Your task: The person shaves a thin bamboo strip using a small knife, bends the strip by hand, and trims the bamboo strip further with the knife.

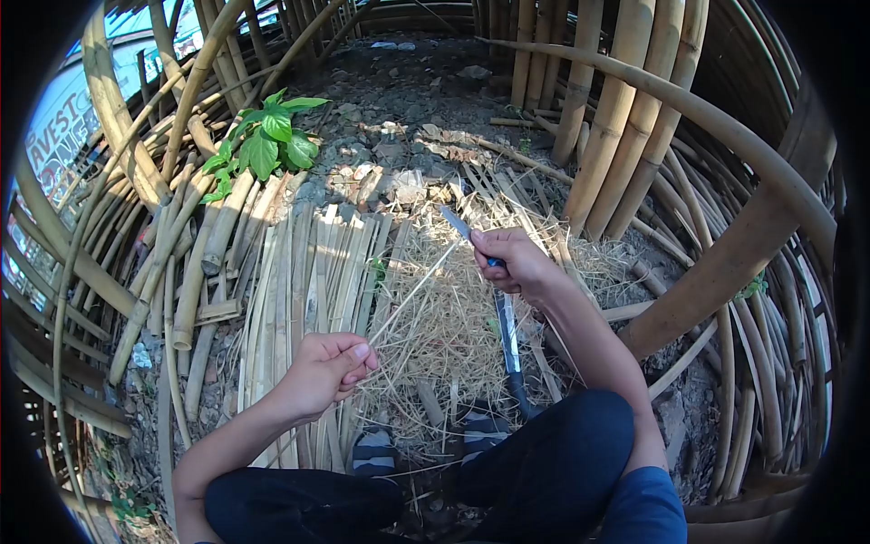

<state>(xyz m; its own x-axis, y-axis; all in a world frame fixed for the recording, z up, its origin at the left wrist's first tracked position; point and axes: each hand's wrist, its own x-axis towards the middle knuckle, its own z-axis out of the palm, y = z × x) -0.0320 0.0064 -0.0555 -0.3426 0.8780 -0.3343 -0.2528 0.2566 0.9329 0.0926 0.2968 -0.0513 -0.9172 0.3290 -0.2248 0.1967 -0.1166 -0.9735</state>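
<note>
My left hand (331,374) is closed in a pinch on a thin bamboo strip (417,288), which slants up and right toward the knife. My right hand (512,260) is wrapped round the blue handle of a small knife (454,221), its blade pointing up and left. The strip's upper end lies close to the blade; whether they touch is unclear. Below my right hand a long blade (507,331) with a dark handle rests on the pale shavings (435,317). Flat split bamboo slats (308,272) lie beside my left hand.
Bamboo poles (625,109) stand at the upper right, and a thick curved pole (725,136) arches across the right side. More poles are piled at the left near a leafy green plant (265,143). My sandalled feet (373,451) are at the bottom.
</note>
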